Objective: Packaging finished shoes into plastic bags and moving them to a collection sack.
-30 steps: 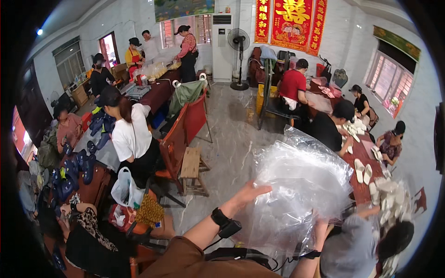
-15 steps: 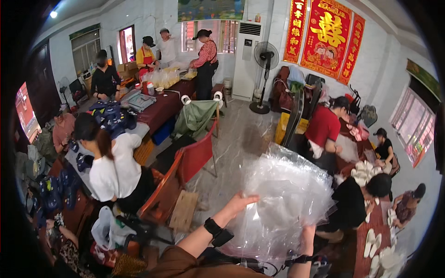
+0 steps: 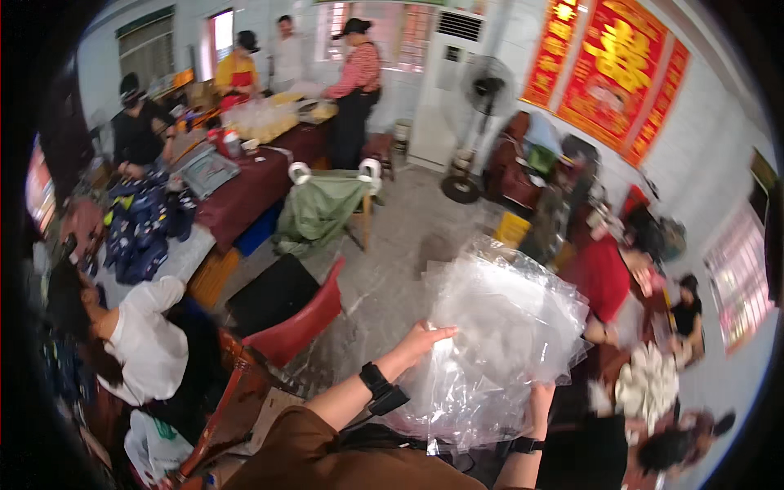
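A stack of clear plastic bags (image 3: 498, 347) is held up in front of me, its loose corners fanned out and catching the light. My left hand (image 3: 423, 343) is closed on the stack's left edge, thumb lying over the top sheet. At the lower right edge, my right hand (image 3: 539, 402) grips the same bags, with most of its fingers hidden behind the film. Dark bands circle both wrists. Both hands stay clear of the tables.
A red chair (image 3: 298, 322) with a black seat stands at left, near a person in white (image 3: 151, 339). Ahead are a green cloth (image 3: 322, 208) over a frame and a standing fan (image 3: 478, 106). People sit at the right-hand table beside white shoes (image 3: 649, 384).
My view has moved forward: the red chair and the person in white have slid left and down, and the right-hand workers sit lower. Both hands keep their hold on the bags.
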`<move>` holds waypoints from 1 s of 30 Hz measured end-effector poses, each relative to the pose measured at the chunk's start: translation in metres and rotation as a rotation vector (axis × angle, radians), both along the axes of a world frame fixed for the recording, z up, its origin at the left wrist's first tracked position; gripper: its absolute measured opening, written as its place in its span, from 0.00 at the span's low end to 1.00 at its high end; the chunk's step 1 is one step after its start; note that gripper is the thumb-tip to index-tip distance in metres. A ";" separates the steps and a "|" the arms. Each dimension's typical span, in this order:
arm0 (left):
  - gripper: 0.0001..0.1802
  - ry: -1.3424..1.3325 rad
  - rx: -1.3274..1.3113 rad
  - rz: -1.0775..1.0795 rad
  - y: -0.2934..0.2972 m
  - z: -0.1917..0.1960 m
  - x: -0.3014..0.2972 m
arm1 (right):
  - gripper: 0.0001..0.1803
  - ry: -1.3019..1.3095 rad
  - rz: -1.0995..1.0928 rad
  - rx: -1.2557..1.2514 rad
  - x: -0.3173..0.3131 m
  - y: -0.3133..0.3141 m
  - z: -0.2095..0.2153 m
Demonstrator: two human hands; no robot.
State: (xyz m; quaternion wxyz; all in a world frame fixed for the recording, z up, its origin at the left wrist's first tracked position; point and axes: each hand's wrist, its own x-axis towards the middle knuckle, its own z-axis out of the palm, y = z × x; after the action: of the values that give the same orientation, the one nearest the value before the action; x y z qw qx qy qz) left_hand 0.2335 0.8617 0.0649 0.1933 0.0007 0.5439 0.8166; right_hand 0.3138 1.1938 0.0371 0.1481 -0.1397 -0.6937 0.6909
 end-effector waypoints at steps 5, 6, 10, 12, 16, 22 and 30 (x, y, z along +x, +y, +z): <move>0.23 0.051 0.041 0.261 -0.030 0.013 -0.139 | 0.16 0.151 0.209 0.123 -0.213 -0.013 0.019; 0.22 0.085 0.069 0.320 -0.042 0.014 -0.155 | 0.16 0.156 0.251 0.117 -0.250 -0.026 0.026; 0.25 -0.017 0.114 0.480 -0.091 0.016 -0.220 | 0.18 0.114 0.437 0.274 -0.393 -0.078 0.033; 0.25 -0.027 0.128 0.562 -0.117 -0.001 -0.264 | 0.20 0.051 0.537 0.261 -0.459 -0.109 0.043; 0.27 0.005 0.131 0.752 -0.170 -0.012 -0.342 | 0.26 0.145 0.658 0.375 -0.567 -0.190 0.056; 0.30 0.122 0.214 0.903 -0.256 -0.022 -0.455 | 0.27 0.110 0.855 0.333 -0.743 -0.275 0.031; 0.22 0.050 0.110 1.300 -0.388 -0.025 -0.490 | 0.19 -0.136 1.241 0.325 -0.859 -0.521 0.040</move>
State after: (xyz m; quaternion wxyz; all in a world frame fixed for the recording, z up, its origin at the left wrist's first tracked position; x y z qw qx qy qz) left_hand -0.2564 0.4737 0.0399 -0.3533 -0.2995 0.3951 0.7934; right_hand -0.5450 0.6730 0.0771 -0.3041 0.2683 -0.7491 0.5238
